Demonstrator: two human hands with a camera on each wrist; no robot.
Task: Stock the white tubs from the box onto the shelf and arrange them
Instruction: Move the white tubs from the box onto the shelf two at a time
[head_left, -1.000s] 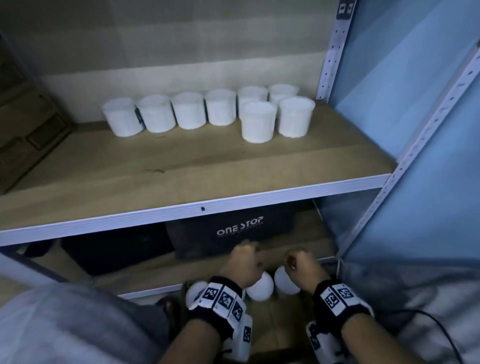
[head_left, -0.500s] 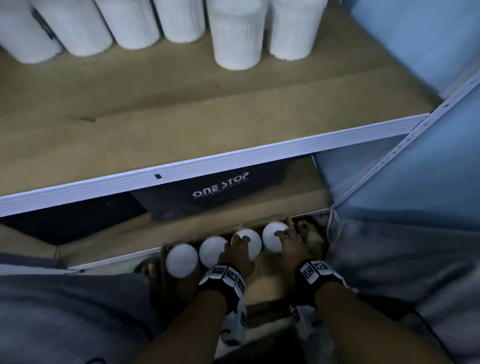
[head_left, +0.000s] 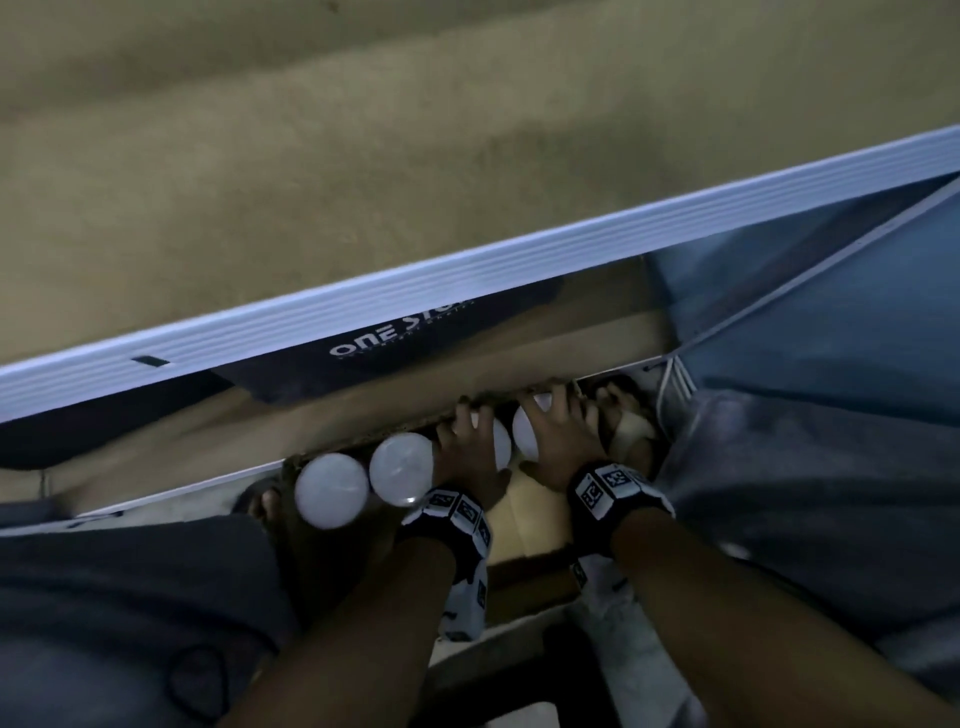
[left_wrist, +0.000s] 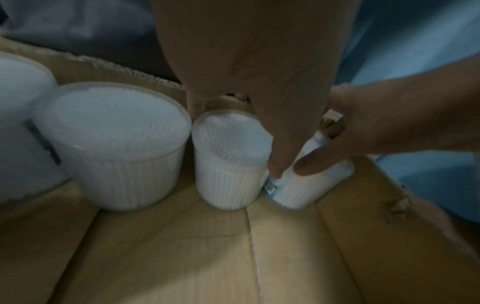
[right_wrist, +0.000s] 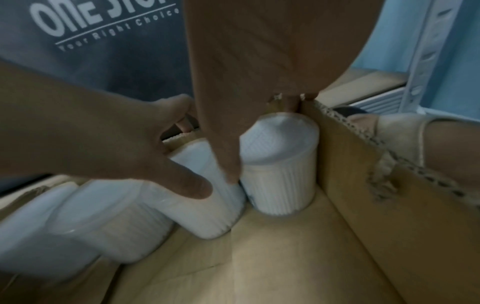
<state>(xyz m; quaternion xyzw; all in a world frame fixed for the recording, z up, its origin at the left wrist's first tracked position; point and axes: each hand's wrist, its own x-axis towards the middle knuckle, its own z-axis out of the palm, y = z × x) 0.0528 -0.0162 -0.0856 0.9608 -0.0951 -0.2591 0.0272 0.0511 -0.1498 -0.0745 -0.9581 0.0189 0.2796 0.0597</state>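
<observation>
A row of white tubs stands along the far wall of the open cardboard box (head_left: 524, 514). My left hand (head_left: 467, 441) grips the third tub (left_wrist: 228, 160), fingers over its far side and thumb on the near side. My right hand (head_left: 558, 436) grips the end tub (right_wrist: 280, 164) in the box's right corner the same way. Two more tubs (head_left: 332, 488) (head_left: 400, 465) stand untouched to the left. The wooden shelf (head_left: 311, 156) with its white front edge fills the top of the head view; the tubs stocked on it are out of frame.
A black "ONE STOP" box (head_left: 395, 338) sits on the lower shelf right behind the cardboard box. A sandalled foot (head_left: 631, 428) is beside the box's right wall, another foot (head_left: 265, 501) at its left. Blue wall (head_left: 831, 312) and a white shelf upright (right_wrist: 428, 61) stand to the right.
The head view has tipped down, so the stocked tubs have left the frame. Both hands have gone down into the box and curled round the two right-hand tubs.
</observation>
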